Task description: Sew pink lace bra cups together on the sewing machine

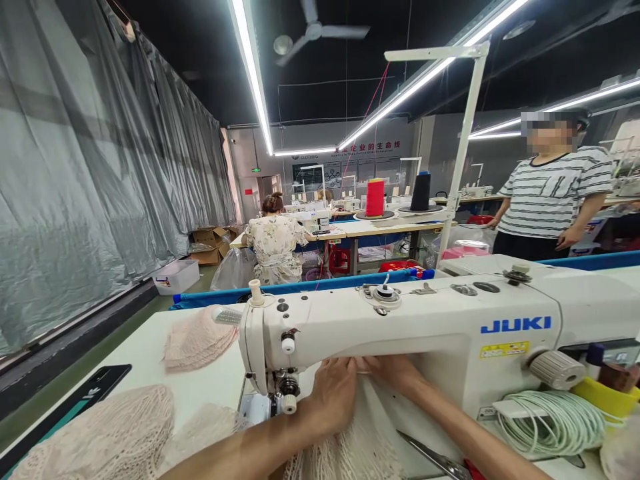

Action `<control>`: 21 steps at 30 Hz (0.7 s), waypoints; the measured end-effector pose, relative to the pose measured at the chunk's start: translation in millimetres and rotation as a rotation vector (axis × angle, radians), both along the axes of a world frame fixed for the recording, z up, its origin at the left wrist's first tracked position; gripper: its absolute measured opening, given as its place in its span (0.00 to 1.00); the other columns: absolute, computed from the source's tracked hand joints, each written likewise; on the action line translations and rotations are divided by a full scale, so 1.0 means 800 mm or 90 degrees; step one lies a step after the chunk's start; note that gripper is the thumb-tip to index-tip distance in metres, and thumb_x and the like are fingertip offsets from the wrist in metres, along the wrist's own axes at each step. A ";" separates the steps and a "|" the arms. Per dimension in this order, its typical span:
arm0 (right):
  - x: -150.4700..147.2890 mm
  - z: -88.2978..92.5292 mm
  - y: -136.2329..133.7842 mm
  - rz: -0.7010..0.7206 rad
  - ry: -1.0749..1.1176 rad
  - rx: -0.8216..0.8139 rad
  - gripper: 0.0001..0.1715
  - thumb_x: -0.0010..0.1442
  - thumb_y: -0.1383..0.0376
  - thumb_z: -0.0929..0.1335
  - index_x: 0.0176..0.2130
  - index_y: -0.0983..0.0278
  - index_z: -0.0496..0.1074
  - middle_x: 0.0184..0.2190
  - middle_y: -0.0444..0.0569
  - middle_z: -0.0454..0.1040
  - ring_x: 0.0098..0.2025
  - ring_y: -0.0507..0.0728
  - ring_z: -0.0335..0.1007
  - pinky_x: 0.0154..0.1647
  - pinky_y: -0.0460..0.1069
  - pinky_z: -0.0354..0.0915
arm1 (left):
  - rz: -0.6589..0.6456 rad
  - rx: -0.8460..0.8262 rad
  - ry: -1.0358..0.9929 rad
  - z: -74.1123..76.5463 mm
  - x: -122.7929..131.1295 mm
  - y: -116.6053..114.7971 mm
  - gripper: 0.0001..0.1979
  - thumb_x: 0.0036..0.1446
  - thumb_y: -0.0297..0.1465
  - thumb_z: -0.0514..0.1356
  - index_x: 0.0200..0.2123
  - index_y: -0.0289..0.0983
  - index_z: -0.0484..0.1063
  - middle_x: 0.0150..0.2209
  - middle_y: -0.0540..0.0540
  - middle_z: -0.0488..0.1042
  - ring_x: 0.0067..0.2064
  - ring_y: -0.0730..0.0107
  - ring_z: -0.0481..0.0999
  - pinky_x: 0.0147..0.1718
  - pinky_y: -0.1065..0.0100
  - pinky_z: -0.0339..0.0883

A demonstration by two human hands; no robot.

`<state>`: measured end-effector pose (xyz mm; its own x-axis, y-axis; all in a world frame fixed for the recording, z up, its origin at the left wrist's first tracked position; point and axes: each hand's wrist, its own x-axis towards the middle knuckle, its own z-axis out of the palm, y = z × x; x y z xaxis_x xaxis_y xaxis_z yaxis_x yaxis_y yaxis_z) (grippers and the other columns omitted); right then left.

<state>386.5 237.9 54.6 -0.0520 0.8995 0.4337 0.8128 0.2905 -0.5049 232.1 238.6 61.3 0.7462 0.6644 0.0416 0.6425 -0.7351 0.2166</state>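
Note:
My left hand (336, 393) is under the arm of the white sewing machine (410, 330), to the right of its needle head. Beside it my right hand (391, 372) comes in from the right. Pale pink lace fabric (367, 427) hangs down from between the two hands, and both appear closed on its upper edge. The machine's arm partly hides the fingertips. Close to my right forearm lie scissors (433, 455) with dark blades. More pale lace (207, 433) lies left of my left forearm.
Stacked pink lace pieces (200, 339) and a larger lace pile (107, 433) lie on the left of the table. A coil of light green cord (553, 421) and a yellow container (603, 395) stand right. One person (555, 187) stands beyond; another (275, 243) sits ahead.

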 end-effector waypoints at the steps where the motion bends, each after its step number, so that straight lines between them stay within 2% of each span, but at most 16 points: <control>1: 0.001 0.000 -0.002 0.003 -0.011 -0.014 0.14 0.64 0.61 0.64 0.49 0.62 0.66 0.49 0.50 0.67 0.44 0.56 0.68 0.43 0.55 0.67 | 0.002 -0.002 -0.003 0.000 -0.001 0.000 0.28 0.43 0.20 0.52 0.52 0.34 0.59 0.53 0.42 0.64 0.54 0.59 0.61 0.56 0.61 0.52; 5: 0.006 -0.007 -0.013 0.010 -0.057 -0.080 0.13 0.64 0.61 0.64 0.47 0.63 0.67 0.47 0.49 0.69 0.42 0.55 0.69 0.42 0.54 0.67 | -0.001 -0.010 -0.012 0.001 -0.009 -0.003 0.29 0.44 0.20 0.51 0.53 0.35 0.57 0.54 0.43 0.63 0.55 0.61 0.60 0.56 0.63 0.53; 9: 0.010 -0.013 -0.022 0.002 -0.093 -0.133 0.12 0.63 0.61 0.65 0.44 0.66 0.68 0.41 0.47 0.71 0.39 0.54 0.70 0.39 0.53 0.68 | 0.009 -0.021 -0.002 -0.003 -0.012 0.002 0.29 0.44 0.19 0.51 0.53 0.35 0.58 0.53 0.42 0.64 0.55 0.60 0.61 0.54 0.62 0.54; 14: 0.006 -0.009 -0.022 -0.045 -0.082 -0.098 0.13 0.63 0.62 0.64 0.47 0.64 0.67 0.46 0.49 0.69 0.43 0.56 0.69 0.43 0.55 0.67 | 0.012 -0.027 0.011 -0.007 -0.010 0.006 0.32 0.43 0.18 0.52 0.55 0.33 0.57 0.54 0.40 0.62 0.55 0.58 0.60 0.56 0.62 0.52; 21: 0.002 -0.009 -0.018 -0.050 -0.043 -0.084 0.14 0.63 0.62 0.64 0.49 0.63 0.66 0.49 0.50 0.68 0.44 0.56 0.68 0.44 0.55 0.67 | 0.013 -0.016 0.031 -0.003 -0.010 0.000 0.34 0.43 0.19 0.53 0.57 0.31 0.55 0.55 0.38 0.61 0.56 0.55 0.60 0.56 0.59 0.51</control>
